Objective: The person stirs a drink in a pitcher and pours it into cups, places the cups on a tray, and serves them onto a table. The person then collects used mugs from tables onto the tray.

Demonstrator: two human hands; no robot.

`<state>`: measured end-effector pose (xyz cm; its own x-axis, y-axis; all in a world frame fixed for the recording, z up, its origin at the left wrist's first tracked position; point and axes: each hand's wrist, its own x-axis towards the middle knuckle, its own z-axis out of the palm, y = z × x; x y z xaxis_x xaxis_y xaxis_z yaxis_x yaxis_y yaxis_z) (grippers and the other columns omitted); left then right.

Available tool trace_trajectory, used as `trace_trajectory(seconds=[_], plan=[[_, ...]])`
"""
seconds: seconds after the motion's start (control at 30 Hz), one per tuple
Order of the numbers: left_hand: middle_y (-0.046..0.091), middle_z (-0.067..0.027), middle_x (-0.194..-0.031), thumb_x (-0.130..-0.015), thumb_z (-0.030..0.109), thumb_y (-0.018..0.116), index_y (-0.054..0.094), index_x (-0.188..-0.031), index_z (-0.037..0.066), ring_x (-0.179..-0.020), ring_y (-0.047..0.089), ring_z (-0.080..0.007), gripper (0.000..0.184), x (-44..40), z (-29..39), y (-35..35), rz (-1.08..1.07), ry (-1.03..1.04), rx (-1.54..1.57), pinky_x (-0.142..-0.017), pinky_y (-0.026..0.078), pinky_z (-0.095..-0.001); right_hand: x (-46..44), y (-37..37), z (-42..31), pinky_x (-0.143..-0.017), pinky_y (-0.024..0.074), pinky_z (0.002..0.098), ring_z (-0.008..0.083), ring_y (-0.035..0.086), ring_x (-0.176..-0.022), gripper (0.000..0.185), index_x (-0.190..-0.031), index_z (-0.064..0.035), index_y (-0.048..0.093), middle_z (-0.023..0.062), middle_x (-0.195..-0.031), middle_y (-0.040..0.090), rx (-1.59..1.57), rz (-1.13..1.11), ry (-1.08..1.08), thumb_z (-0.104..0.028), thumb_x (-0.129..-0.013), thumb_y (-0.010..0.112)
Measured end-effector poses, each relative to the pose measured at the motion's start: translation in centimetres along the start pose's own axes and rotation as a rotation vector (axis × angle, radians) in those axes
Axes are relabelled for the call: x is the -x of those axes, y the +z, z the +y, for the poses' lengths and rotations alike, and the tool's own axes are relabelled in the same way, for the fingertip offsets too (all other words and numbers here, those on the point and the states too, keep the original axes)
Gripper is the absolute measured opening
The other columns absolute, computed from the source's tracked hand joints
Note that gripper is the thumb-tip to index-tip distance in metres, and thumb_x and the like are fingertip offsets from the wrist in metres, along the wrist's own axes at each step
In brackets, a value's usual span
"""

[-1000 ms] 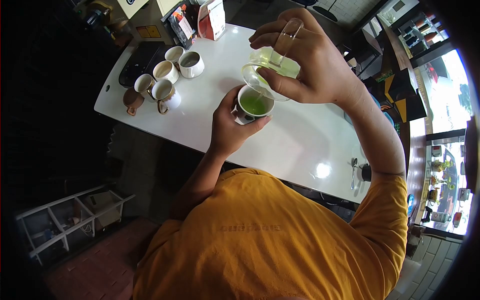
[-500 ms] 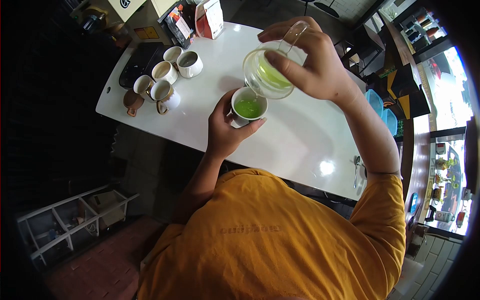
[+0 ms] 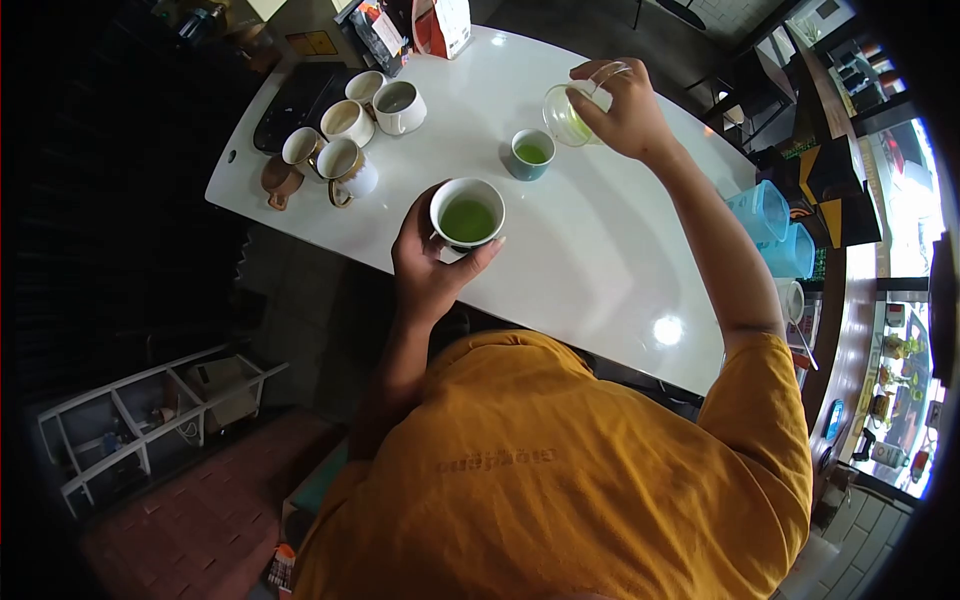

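Observation:
My left hand [image 3: 425,265] is wrapped around a white cup [image 3: 478,190] above the near side of the table; green liquid lies in it. Farther off, over the table, my right hand [image 3: 632,115] grips a clear glass pitcher [image 3: 560,112] by its handle. A little green liquid shows through the pitcher's glass, partly covered by my fingers. Between the two hands a small blue-green cup [image 3: 528,168] stands upright on the table, also with green liquid inside. It touches neither hand.
Several mugs [image 3: 352,178] cluster on the left of the white table [image 3: 590,260]. Behind them are a black tray [image 3: 290,115] and upright bags [image 3: 440,28]. Blue plastic containers [image 3: 765,215] stand past the right edge. A white metal frame [image 3: 150,425] sits low left.
The pitcher has moved away from the white cup, up and right, and tilts less. My left hand has drawn the cup slightly nearer and left. The blue-green cup has come into view.

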<state>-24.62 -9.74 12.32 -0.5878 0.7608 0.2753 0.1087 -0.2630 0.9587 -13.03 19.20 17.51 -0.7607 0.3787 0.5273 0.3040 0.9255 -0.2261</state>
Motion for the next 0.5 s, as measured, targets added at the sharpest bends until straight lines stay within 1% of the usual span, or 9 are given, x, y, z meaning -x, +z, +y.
trace_trajectory(seconds=[0.03, 0.17, 0.23, 0.27, 0.33, 0.37, 0.43, 0.5], plan=[[0.064, -0.0006, -0.106, -0.07, 0.007, 0.085, 0.056, -0.123, 0.001, -0.08, 0.052, -0.0014, 0.061, 0.1, 0.0, 0.0, 0.046, 0.009, 0.019, -0.066, 0.04, -0.0165, 0.0, 0.7, 0.4, -0.103, 0.0397, 0.0404, 0.0311, 0.051, -0.115, 0.031, -0.097, -0.0054, 0.073, 0.0047, -0.111, 0.071, 0.042, -0.024, -0.023, -0.033, -0.084, 0.067], [0.064, 0.0004, -0.104, -0.07, 0.006, 0.085, 0.057, -0.122, 0.001, -0.075, 0.047, -0.0001, 0.06, 0.4, 0.1, -0.8, 0.066, 0.003, 0.003, -0.065, 0.039, -0.0159, 0.1, 2.6, 0.0, -0.104, 0.038, 0.0423, 0.0311, 0.048, -0.118, 0.032, -0.098, -0.0067, 0.073, 0.0034, -0.113, 0.07, 0.104, -0.073, -0.05, -0.034, -0.082, 0.068], [0.06, -0.0082, -0.117, -0.073, 0.0, 0.082, 0.05, -0.127, -0.002, -0.105, 0.063, -0.0158, 0.063, 0.5, 0.4, -1.5, -0.003, -0.034, -0.082, -0.083, 0.054, -0.0274, 0.1, 3.4, -0.1, -0.105, 0.0372, 0.0425, 0.031, 0.048, -0.119, 0.032, -0.099, -0.0066, 0.073, 0.0032, -0.114, 0.07, 0.122, -0.086, -0.055, -0.033, -0.082, 0.068], [0.06, -0.0082, -0.117, -0.073, 0.0, 0.082, 0.05, -0.127, -0.002, -0.105, 0.063, -0.0158, 0.063, 0.6, 0.4, -1.4, 0.003, -0.034, -0.082, -0.083, 0.054, -0.0274, 0.1, 3.6, -0.3, -0.105, 0.0366, 0.0427, 0.0306, 0.048, -0.119, 0.033, -0.1, -0.0068, 0.073, 0.0029, -0.115, 0.069, 0.155, -0.093, -0.075, -0.033, -0.081, 0.068], [0.064, 0.0003, -0.104, -0.07, 0.006, 0.085, 0.057, -0.122, 0.001, -0.074, 0.047, 0.0001, 0.059, 0.6, 0.3, -1.2, 0.087, -0.006, -0.002, -0.065, 0.039, -0.0158, 0.2, 4.0, -0.6, -0.105, 0.0361, 0.043, 0.0302, 0.048, -0.119, 0.033, -0.101, -0.007, 0.073, 0.0026, -0.116, 0.069, 0.188, -0.101, -0.099, -0.033, -0.081, 0.069], [0.064, 0.0003, -0.104, -0.07, 0.006, 0.085, 0.057, -0.122, 0.001, -0.074, 0.047, 0.0001, 0.059, 0.7, 0.3, -1.4, 0.091, -0.006, -0.002, -0.065, 0.039, -0.0158, 0.2, 4.1, -0.8, -0.105, 0.0361, 0.0431, 0.0299, 0.048, -0.12, 0.034, -0.103, -0.007, 0.073, 0.0027, -0.116, 0.068, 0.189, -0.112, -0.115, -0.034, -0.081, 0.069], [0.061, -0.0072, -0.115, -0.073, 0.0, 0.082, 0.051, -0.126, -0.001, -0.104, 0.063, -0.0143, 0.062, 0.7, 0.1, -1.9, 0.03, -0.006, -0.046, -0.079, 0.054, -0.0252, 0.3, 4.3, -1.1, -0.105, 0.0362, 0.0433, 0.0296, 0.048, -0.12, 0.035, -0.104, -0.007, 0.072, 0.0029, -0.117, 0.068, 0.191, -0.125, -0.133, -0.034, -0.081, 0.069], [0.061, -0.0071, -0.115, -0.073, 0.001, 0.082, 0.051, -0.126, -0.001, -0.104, 0.063, -0.0142, 0.061, 0.7, 0.2, -2.1, 0.032, -0.005, -0.051, -0.079, 0.054, -0.025, 0.3, 4.3, -1.6, -0.105, 0.0376, 0.0434, 0.0304, 0.049, -0.117, 0.034, -0.107, -0.0058, 0.071, 0.0022, -0.117, 0.068, 0.229, -0.119, -0.183, -0.029, -0.081, 0.07]])
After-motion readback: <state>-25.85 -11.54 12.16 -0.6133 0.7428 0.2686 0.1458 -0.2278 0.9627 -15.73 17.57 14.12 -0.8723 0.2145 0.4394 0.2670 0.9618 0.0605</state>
